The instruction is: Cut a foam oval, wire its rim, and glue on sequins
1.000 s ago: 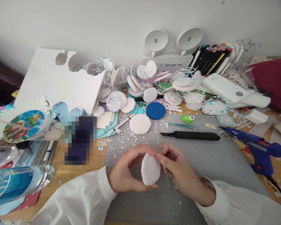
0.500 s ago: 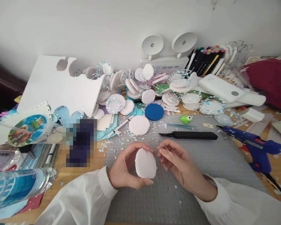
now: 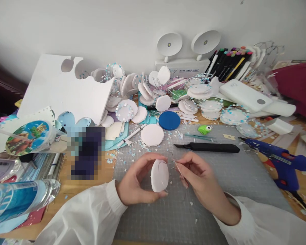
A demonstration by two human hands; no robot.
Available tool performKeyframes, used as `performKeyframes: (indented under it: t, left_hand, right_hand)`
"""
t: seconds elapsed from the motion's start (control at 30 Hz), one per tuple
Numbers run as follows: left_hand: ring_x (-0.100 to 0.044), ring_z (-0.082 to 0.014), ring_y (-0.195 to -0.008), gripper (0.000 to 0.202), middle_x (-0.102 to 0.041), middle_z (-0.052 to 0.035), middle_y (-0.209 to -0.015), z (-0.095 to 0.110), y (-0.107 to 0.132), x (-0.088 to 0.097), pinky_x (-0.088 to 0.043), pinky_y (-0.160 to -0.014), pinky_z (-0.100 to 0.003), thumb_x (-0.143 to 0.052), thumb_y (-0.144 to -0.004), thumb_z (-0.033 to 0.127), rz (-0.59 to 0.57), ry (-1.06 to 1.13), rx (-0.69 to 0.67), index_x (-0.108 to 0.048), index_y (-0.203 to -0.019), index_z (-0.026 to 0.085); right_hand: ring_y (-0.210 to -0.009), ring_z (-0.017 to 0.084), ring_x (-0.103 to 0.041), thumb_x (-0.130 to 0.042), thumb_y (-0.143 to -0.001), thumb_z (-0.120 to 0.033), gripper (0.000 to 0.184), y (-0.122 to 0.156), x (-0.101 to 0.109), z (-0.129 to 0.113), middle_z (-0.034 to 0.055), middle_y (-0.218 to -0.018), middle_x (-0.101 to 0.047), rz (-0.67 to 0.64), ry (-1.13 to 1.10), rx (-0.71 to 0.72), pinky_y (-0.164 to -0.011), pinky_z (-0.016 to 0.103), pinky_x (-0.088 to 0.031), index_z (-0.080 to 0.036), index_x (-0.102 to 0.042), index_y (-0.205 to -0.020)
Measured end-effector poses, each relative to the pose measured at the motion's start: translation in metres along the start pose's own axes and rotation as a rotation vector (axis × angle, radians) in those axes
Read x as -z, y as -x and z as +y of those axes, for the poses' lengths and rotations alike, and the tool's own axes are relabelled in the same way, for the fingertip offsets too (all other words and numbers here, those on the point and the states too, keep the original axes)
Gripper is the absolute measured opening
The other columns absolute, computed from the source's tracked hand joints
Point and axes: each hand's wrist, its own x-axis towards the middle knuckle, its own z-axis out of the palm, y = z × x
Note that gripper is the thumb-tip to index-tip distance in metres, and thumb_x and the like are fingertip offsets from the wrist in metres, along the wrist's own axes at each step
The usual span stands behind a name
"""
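My left hand (image 3: 136, 180) grips a white foam disc (image 3: 159, 175) by its edges, thumb below and fingers on top, above the grey cutting mat (image 3: 232, 177). The disc stands nearly upright, turned toward my right hand. My right hand (image 3: 197, 177) pinches a thin clear wire (image 3: 177, 168) right beside the disc's upper edge. Both sleeves are white.
Behind my hands lie a white disc (image 3: 152, 134), a blue disc (image 3: 169, 120), a black knife (image 3: 206, 147) and a green punch (image 3: 205, 129). A blue glue gun (image 3: 277, 160) rests at the right. Several foam discs and a cut foam board (image 3: 63, 90) pile up at the back.
The disc has turned more edge-on toward my right hand. My right hand has brought the wire back close to the disc's top edge.
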Motion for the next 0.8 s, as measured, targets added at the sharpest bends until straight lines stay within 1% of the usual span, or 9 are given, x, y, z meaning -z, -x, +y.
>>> performKeyframes:
  t: [0.13, 0.27, 0.43, 0.57, 0.63, 0.7, 0.8]
  left_hand:
    - [-0.054, -0.0245, -0.112, 0.073, -0.057, -0.0079, -0.118, 0.000, 0.000, 0.000, -0.043, -0.095, -0.036, -0.081, -0.057, 0.010, -0.012, -0.021, -0.001, -0.051, -0.122, 0.027]
    - [-0.053, -0.0248, -0.111, 0.074, -0.055, -0.0078, -0.117, 0.000, 0.000, 0.000, -0.042, -0.095, -0.037, -0.082, -0.056, 0.011, -0.028, -0.062, -0.007, -0.051, -0.122, 0.027]
    - [-0.053, -0.0247, -0.109, 0.072, -0.056, -0.0074, -0.114, 0.000, -0.001, -0.002, -0.042, -0.094, -0.037, -0.083, -0.055, 0.013, -0.035, -0.047, -0.017, -0.053, -0.119, 0.026]
    - [-0.056, -0.0231, -0.105, 0.075, -0.058, -0.0068, -0.113, 0.000, -0.001, -0.004, -0.045, -0.090, -0.035, -0.083, -0.054, 0.011, -0.036, 0.022, -0.019, -0.052, -0.119, 0.027]
    - [-0.057, -0.0228, -0.105, 0.075, -0.059, -0.0067, -0.113, 0.000, -0.002, -0.004, -0.045, -0.090, -0.035, -0.083, -0.054, 0.010, -0.040, 0.056, -0.020, -0.052, -0.120, 0.027]
    - [-0.057, -0.0239, -0.106, 0.071, -0.060, -0.0073, -0.113, 0.000, -0.003, -0.004, -0.044, -0.092, -0.036, -0.084, -0.054, 0.011, -0.042, 0.050, -0.019, -0.055, -0.118, 0.026]
    - [-0.057, -0.0254, -0.107, 0.067, -0.062, -0.0086, -0.112, -0.001, -0.003, -0.004, -0.044, -0.092, -0.036, -0.085, -0.054, 0.012, -0.041, 0.029, 0.001, -0.059, -0.115, 0.023]
  right_hand:
    - [-0.044, 0.007, -0.045, -0.066, -0.082, -0.035, 0.019, 0.002, -0.001, -0.002, -0.0059, -0.056, -0.048, 0.019, 0.057, 0.051, -0.040, 0.020, -0.036, -0.021, -0.055, -0.075]
    - [-0.044, 0.008, -0.045, -0.066, -0.081, -0.035, 0.020, 0.003, -0.003, -0.006, -0.0058, -0.055, -0.048, 0.023, 0.079, 0.042, -0.040, 0.021, -0.036, -0.022, -0.054, -0.073]
    - [-0.044, 0.008, -0.046, -0.067, -0.080, -0.037, 0.020, 0.004, -0.004, -0.007, -0.0056, -0.055, -0.049, 0.023, 0.102, 0.019, -0.041, 0.021, -0.037, -0.022, -0.054, -0.075]
    - [-0.047, 0.009, -0.049, -0.068, -0.079, -0.039, 0.021, 0.004, -0.006, -0.008, -0.0035, -0.060, -0.052, 0.025, 0.129, -0.014, -0.043, 0.022, -0.041, -0.021, -0.057, -0.076]
    - [-0.049, 0.009, -0.049, -0.067, -0.079, -0.040, 0.021, 0.004, -0.008, -0.009, -0.0025, -0.065, -0.054, 0.022, 0.135, -0.019, -0.043, 0.022, -0.042, -0.022, -0.057, -0.077]
    - [-0.049, 0.010, -0.049, -0.066, -0.080, -0.040, 0.020, 0.004, -0.009, -0.009, -0.0018, -0.066, -0.055, 0.029, 0.153, -0.008, -0.043, 0.023, -0.041, -0.022, -0.057, -0.078]
    - [-0.048, 0.010, -0.048, -0.065, -0.080, -0.040, 0.019, 0.004, -0.010, -0.008, -0.0014, -0.066, -0.055, 0.077, 0.198, 0.028, -0.042, 0.024, -0.041, -0.023, -0.057, -0.079]
